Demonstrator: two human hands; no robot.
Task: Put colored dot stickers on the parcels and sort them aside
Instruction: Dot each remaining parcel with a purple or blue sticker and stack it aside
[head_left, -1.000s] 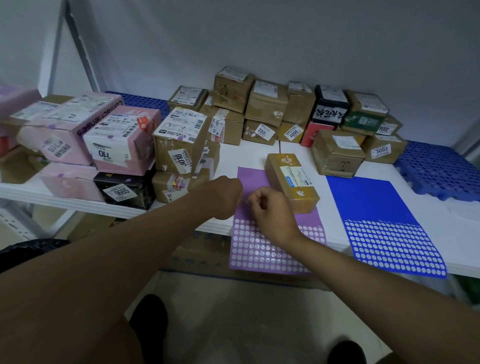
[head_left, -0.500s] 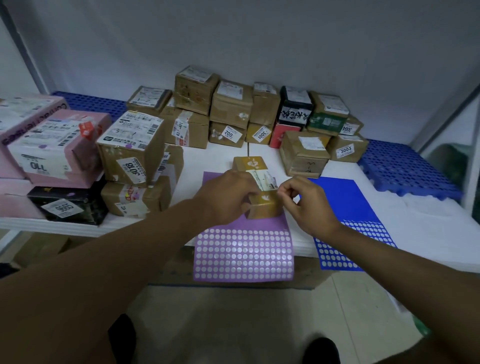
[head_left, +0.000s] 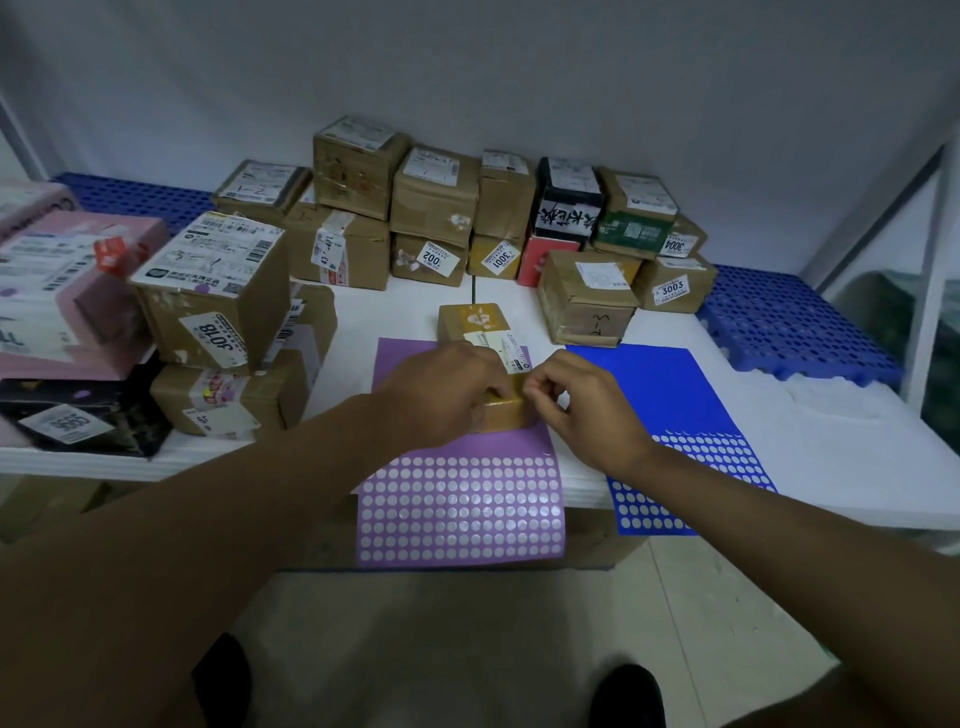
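A long yellow-brown parcel (head_left: 471, 323) with a white label lies on the purple dot-sticker sheet (head_left: 461, 506), mid-table. My left hand (head_left: 441, 397) grips the parcel's near end from the left and covers that end. My right hand (head_left: 584, 408) has curled fingers, and its thumb and forefinger pinch at the parcel's near right top edge. Whether a sticker sits under those fingertips is hidden. A blue dot-sticker sheet (head_left: 670, 400) lies just right of my right hand. Both sheets hang over the table's front edge.
On the left stand pink boxes (head_left: 67, 291), a black box (head_left: 78, 415) and a brown box marked 3018 (head_left: 218, 296). Several numbered parcels (head_left: 436, 208) line the back wall, one brown box (head_left: 587, 299) in front of them. Blue plastic grids (head_left: 789, 332) lie at right.
Both hands left the purple sheet and went to the yellow parcel. The parcel now lies straighter, its near end under my hands. The view shifted right and closer.
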